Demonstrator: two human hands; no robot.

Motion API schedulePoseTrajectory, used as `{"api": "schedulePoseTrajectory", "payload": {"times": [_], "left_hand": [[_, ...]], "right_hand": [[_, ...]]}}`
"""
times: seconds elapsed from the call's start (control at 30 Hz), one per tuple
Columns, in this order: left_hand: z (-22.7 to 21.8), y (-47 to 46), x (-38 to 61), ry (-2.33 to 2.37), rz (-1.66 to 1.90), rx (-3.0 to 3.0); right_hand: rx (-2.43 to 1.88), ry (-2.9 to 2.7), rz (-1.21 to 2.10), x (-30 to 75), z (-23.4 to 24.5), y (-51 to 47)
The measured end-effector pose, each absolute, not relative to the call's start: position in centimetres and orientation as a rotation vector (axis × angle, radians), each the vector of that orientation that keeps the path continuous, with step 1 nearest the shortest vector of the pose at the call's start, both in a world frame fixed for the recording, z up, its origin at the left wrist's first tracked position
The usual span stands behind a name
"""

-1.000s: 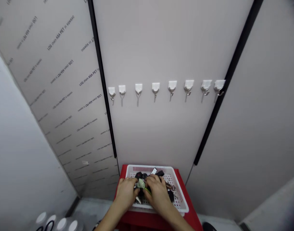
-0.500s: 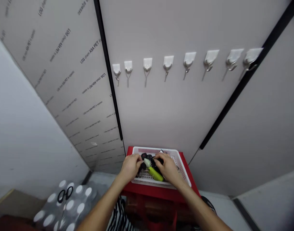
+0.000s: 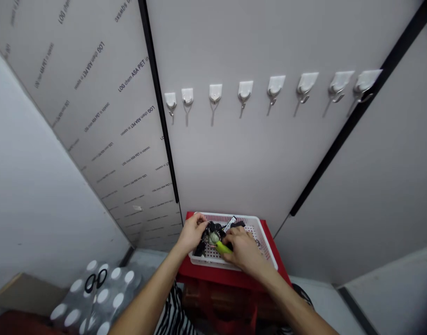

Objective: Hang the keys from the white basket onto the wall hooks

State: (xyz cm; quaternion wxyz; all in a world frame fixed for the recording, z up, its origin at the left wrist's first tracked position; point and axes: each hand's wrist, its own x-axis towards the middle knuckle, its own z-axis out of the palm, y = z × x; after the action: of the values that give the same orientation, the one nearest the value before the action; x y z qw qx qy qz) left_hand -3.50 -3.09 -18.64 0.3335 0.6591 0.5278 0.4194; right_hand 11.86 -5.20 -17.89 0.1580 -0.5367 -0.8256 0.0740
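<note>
A white slotted plastic basket (image 3: 268,249) sits in front of me with a jumble of small things in it. My left hand (image 3: 191,234) is at its left rim, thumb and fingers pinched beside dark pieces and small metal rings (image 3: 206,235) that look like keys and keyrings; what it pinches is too small to make out. My right hand (image 3: 244,246) reaches over the middle with fingers curled down around a yellow-green, long, smooth piece (image 3: 223,248), partly covering it. Between the hands lies a pale, round, greenish piece (image 3: 214,238). Behind them, a white-and-black strip (image 3: 230,224) leans near the far rim.
The basket stands on a red surface (image 3: 213,275) against a pale panel with a row of several white adhesive hooks (image 3: 245,90). At lower left, black-handled scissors (image 3: 95,281) lie on a dotted grey cover (image 3: 71,317). Black strips (image 3: 160,102) edge the panel.
My left hand has moved slightly up and away from the pale round piece. My right hand has shifted down over the yellow-green piece, uncovering the white-and-black strip and dark pieces behind.
</note>
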Motion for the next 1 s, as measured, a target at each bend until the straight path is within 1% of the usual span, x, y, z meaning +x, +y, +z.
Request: {"api": "schedulePoseTrajectory", "payload": {"times": [0.07, 0.13, 0.27, 0.4, 0.47, 0.57, 0.73, 0.9, 1.0], "left_hand": [[-19.0, -3.3, -3.4, 1.443, 1.013, 1.832], [-19.1, -3.5, -3.3, 1.497, 0.939, 1.947], [-19.2, -3.9, -3.6, 1.572, 0.838, 2.066], [-19.0, -4.0, -3.9, 1.582, 0.816, 2.074], [-18.8, -4.0, -3.8, 1.558, 0.845, 2.072], [-18.4, -4.0, -2.9, 1.438, 0.957, 2.036], [-17.7, -3.8, -1.0, 1.135, 1.042, 1.619], [-16.7, -4.0, -0.1, 0.8, 0.974, 1.125], [-16.3, -4.3, 0.6, 0.682, 0.903, 0.954]], "right_hand": [[-1.625, -2.42, 0.084, 11.8, -18.0, -5.4], [-1.687, -2.442, 0.03, 11.8, -18.1, -5.4], [-1.653, -2.442, 0.107, 11.8, -17.8, -5.2], [-1.626, -2.206, 0.352, 12.7, -16.8, -4.8], [-1.605, -2.037, 0.565, 13.5, -16.1, -4.5], [-1.462, -1.775, 0.876, 14.3, -15.0, -4.2], [-1.296, -1.374, 1.127, 14.8, -14.2, -4.5], [-1.084, -1.117, 1.303, 14.3, -13.5, -4.8], [-0.962, -1.015, 1.324, 13.6, -12.8, -4.9]]}}
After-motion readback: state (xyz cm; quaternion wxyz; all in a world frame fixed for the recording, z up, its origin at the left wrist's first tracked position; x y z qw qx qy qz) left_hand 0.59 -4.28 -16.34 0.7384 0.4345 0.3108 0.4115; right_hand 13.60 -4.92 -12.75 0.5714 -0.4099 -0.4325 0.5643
